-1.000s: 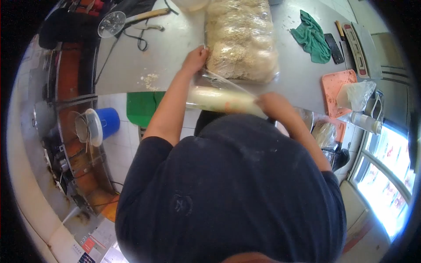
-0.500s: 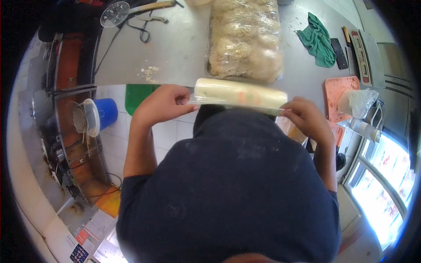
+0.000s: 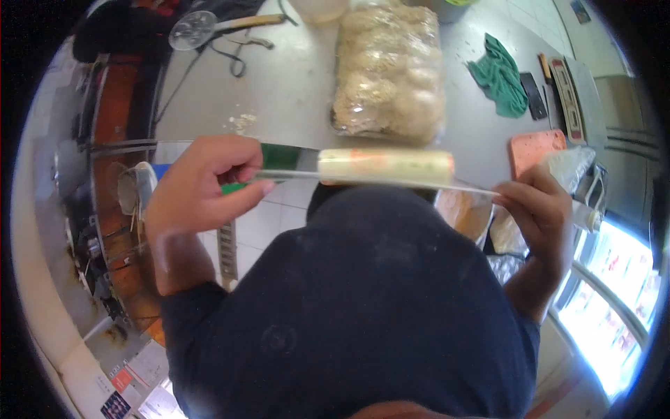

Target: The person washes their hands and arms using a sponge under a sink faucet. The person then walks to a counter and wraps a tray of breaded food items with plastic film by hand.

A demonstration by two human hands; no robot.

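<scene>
Between my hands a narrow, see-through strip of cling film [image 3: 289, 174] is stretched taut. My left hand [image 3: 202, 185] pinches one end of it with thumb and curled fingers. At the other end my right hand [image 3: 541, 209] grips the film between thumb and fingertips. A cling film roll [image 3: 387, 166], pale yellow with blurred orange and green print, lies across the front edge of the table between the hands. Just beyond it sits a tray of bread-crumb-coated pieces [image 3: 391, 77], covered in shiny film.
A steel table [image 3: 286, 91] carries a skimmer [image 3: 194, 31], scissors [image 3: 251, 42] and crumbs on the left. On the right are a green cloth [image 3: 501, 77], a phone [image 3: 534, 96] and an orange tray [image 3: 534, 150]. A glass-fronted fridge [image 3: 607, 300] glows at lower right.
My hands have moved apart, left hand leftward and right hand rightward, stretching the film wider. The roll has turned, its print shifting, and now lies more level. The camera view has shifted slightly.
</scene>
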